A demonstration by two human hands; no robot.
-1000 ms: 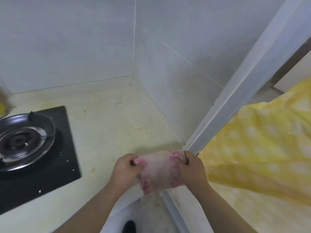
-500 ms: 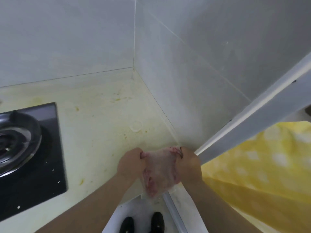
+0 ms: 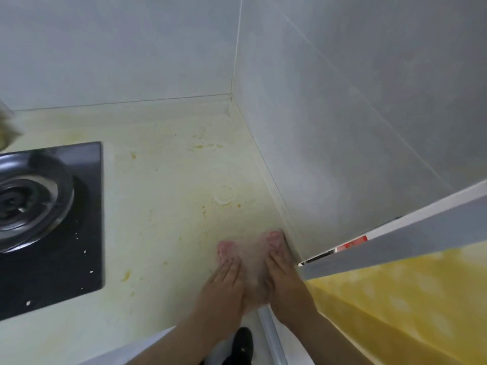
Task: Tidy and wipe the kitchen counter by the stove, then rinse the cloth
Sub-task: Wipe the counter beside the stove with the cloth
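Note:
A pink-and-white cloth point(image 3: 250, 255) lies spread on the pale, stained counter point(image 3: 168, 206), at its front right corner against the tiled side wall. My left hand point(image 3: 224, 284) presses flat on the cloth's left part, fingers stretched forward. My right hand point(image 3: 286, 281) presses flat on its right part, next to the wall. The near half of the cloth is hidden under and between my hands. Yellow-orange spots and a pale ring mark point(image 3: 224, 197) dot the counter beyond the cloth.
A black glass stove point(image 3: 52, 259) with a metal burner point(image 3: 26, 204) and white crumbs fills the left. Grey tiled walls point(image 3: 342, 127) close the back and right. A white door frame point(image 3: 395, 238) and yellow dotted fabric point(image 3: 408, 299) are at right. A blurred object point(image 3: 5, 127) sits far left.
The cloth was held up between both fists over the counter's edge; now it lies flat on the counter and both hands press on it with fingers extended.

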